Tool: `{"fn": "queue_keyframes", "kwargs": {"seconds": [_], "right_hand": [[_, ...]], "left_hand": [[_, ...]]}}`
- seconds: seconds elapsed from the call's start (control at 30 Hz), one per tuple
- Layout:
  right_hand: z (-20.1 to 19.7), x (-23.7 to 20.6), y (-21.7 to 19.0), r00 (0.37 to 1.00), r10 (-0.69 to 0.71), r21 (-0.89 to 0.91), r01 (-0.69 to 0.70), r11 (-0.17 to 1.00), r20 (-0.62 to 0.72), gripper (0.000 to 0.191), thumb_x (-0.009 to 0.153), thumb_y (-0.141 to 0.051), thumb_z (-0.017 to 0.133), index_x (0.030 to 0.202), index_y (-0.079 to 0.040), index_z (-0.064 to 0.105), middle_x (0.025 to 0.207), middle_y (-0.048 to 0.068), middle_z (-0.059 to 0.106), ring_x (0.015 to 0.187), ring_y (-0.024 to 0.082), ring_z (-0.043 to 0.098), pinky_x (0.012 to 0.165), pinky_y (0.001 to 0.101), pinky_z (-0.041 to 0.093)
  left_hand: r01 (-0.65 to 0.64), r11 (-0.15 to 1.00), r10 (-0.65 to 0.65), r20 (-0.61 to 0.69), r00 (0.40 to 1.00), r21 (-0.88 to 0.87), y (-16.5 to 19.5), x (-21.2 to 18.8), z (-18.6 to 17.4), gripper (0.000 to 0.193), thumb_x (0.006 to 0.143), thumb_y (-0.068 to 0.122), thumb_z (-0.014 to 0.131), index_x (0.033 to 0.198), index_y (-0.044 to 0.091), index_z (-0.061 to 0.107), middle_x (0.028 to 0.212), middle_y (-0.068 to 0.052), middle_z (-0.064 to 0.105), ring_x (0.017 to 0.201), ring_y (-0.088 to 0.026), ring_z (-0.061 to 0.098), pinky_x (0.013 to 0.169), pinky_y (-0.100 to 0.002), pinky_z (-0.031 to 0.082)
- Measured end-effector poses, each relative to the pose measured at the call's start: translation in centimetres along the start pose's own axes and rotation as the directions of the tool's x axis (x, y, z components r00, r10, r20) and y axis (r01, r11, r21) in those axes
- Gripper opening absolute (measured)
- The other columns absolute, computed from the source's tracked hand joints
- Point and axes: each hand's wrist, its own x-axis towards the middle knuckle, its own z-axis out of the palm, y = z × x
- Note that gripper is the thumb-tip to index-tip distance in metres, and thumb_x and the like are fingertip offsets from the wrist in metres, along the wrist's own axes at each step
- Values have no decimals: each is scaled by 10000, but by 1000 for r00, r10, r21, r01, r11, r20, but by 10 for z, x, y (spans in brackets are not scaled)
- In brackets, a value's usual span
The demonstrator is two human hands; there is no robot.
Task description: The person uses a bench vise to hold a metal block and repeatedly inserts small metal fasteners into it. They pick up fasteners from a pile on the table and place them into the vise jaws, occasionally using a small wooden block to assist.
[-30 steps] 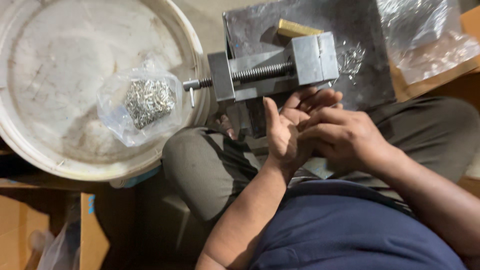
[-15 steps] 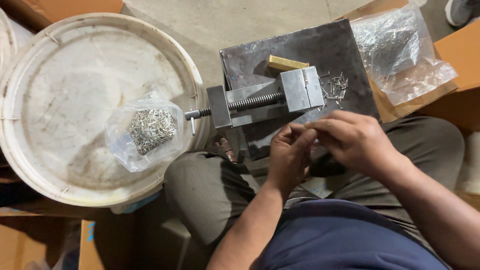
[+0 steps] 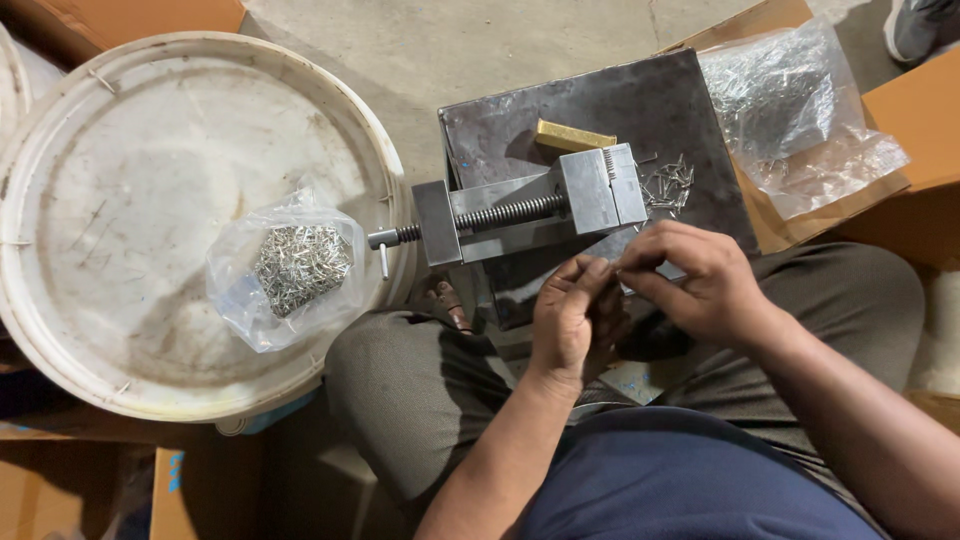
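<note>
A small metal pin (barely discernible) is pinched between left hand (image 3: 568, 318) and right hand (image 3: 690, 280), near the steel vise (image 3: 530, 210); precise alignment is judged necessary.

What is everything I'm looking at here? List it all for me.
Vise: one, grey steel, lying across the dark plate, screw handle toward the bucket lid.
Metal plate: one, dark grey, under the vise.
Brass block: one, gold, on the plate behind the vise.
Loose metal pins: small pile, silver, on the plate beside the vise jaw.
Bucket lid: one, white, scuffed, at the left.
Bag of pins: one, clear plastic, silver pins inside, on the lid.
Empty-looking plastic bag: one, clear, on the cardboard at the right.
Cardboard boxes: several, brown, around the edges.
Left hand: fingertips pinched together near the right hand.
Right hand: fingers meeting the left; whatever is held is too small to tell.
</note>
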Motion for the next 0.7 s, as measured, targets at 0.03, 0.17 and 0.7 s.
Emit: {"fn": "queue_keyframes", "kwargs": {"seconds": [0.03, 0.17, 0.7], "right_hand": [[0, 1, 2, 999, 4, -7, -4, 1000, -49, 154, 853, -9, 754, 989, -26, 683, 960, 95, 722, 839, 221, 737, 741, 313, 582], [-8, 16, 7, 986, -8, -144, -16, 989, -166, 94, 930, -28, 736, 1000, -16, 674, 979, 104, 704, 851, 237, 721, 747, 332, 574], [-19, 58, 8, 992, -119, -422, 86, 903, -52, 121, 919, -86, 773, 1022, -35, 734, 998, 99, 706, 832, 259, 719, 711, 367, 572]], "left_hand": [[-9, 1000, 10, -23, 1000, 29, 0, 0, 0, 168, 1059, 225, 649, 957, 93, 632, 704, 8, 572, 530, -94, 493, 482, -244, 400], [7, 997, -14, -90, 996, -79, 1, 0, 0, 256, 990, 338, 699, 988, 90, 636, 704, -7, 577, 518, -99, 486, 465, -243, 390], [-63, 998, 60, -127, 990, -23, -6, 4, -6, 500, 1025, 537, 620, 1124, 47, 608, 869, -70, 625, 713, -167, 602, 626, -300, 505]]}}
